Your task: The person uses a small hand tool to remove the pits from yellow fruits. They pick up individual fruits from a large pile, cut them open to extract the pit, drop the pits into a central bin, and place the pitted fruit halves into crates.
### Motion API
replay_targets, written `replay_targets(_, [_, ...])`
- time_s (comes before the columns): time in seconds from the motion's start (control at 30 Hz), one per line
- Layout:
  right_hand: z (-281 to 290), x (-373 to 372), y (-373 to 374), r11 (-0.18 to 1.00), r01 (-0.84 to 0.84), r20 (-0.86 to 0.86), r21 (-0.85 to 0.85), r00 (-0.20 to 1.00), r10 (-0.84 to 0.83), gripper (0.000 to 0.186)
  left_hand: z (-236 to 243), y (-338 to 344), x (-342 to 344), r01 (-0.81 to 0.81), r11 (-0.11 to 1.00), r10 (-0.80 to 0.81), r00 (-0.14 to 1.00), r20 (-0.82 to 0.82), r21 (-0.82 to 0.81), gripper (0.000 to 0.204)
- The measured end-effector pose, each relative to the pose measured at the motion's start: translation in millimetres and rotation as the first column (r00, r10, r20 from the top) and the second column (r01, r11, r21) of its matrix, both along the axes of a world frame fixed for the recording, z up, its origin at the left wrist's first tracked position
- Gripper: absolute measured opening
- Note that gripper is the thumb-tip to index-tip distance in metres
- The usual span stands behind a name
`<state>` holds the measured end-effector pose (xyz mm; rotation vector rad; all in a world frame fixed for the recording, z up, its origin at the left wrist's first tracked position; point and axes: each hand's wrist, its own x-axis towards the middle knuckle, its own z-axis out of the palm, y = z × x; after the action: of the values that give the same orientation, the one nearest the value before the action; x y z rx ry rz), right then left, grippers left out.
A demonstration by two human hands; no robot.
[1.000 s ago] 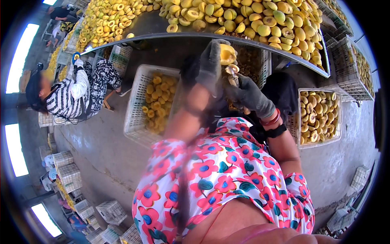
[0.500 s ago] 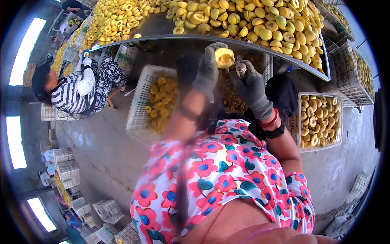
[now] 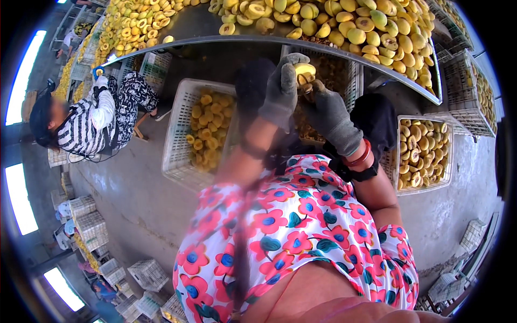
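Observation:
My left hand (image 3: 281,89), in a grey glove, has its fingers closed around a yellow peach half (image 3: 305,70). Close beside it, my right hand (image 3: 329,112), also gloved, is closed. A small metal-headed pitting tool showed in that hand a moment ago. Now its tip is at the lower side of the peach half, mostly hidden by the fingers. Both hands are over a crate (image 3: 355,81) between my knees, which holds brownish pieces too dim to make out.
A metal table (image 3: 188,40) heaped with peach halves (image 3: 398,40) spans the far side. One white crate of peeled-looking halves (image 3: 210,121) stands left, another crate of halves (image 3: 423,151) right. A co-worker (image 3: 89,121) sits at the left. Stacked crates (image 3: 89,229) stand behind.
My hands have come together. The right hand has brought the tool against the peach half, and the left has turned the fruit. The whole view has shifted slightly.

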<state>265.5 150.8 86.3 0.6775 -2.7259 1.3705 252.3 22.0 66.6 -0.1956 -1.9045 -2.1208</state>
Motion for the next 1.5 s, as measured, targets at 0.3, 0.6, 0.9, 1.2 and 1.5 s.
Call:
replay_targets(0.3, [5.3,-5.1,11.4,0.934,-0.319,-0.024,0.16,0.945,0.326,0.025,-3.4,-2.1,-4.4,0.09,0.993,-0.095,0.994,0.06,0.082,0.053])
replay_targets(0.6, [-13.8,9.7,25.0,0.952,-0.215,-0.06,0.216,0.971,0.233,0.019,28.0,-38.3,-21.5,-0.259,0.965,0.26,0.965,-0.033,0.038,0.051])
replay_targets(0.9, [-18.4,-5.6,20.0,0.926,-0.043,0.088,0.375,0.996,0.011,0.025,-3.3,-215.9,-3.1,-0.36,0.034,0.804,0.564,-0.188,-0.932,0.051])
replay_targets(1.2, [-58.4,-19.5,18.7,0.977,0.138,-0.131,0.164,0.984,-0.117,0.025,-22.8,-162.9,-177.1,-0.031,0.322,0.665,0.719,0.203,-0.946,0.056])
replay_targets(1.5, [-83.3,-25.1,25.0,0.951,0.047,0.124,0.305,0.988,-0.088,0.024,-64.2,-162.9,-253.2,0.14,0.329,0.726,0.594,0.345,-0.934,0.065])
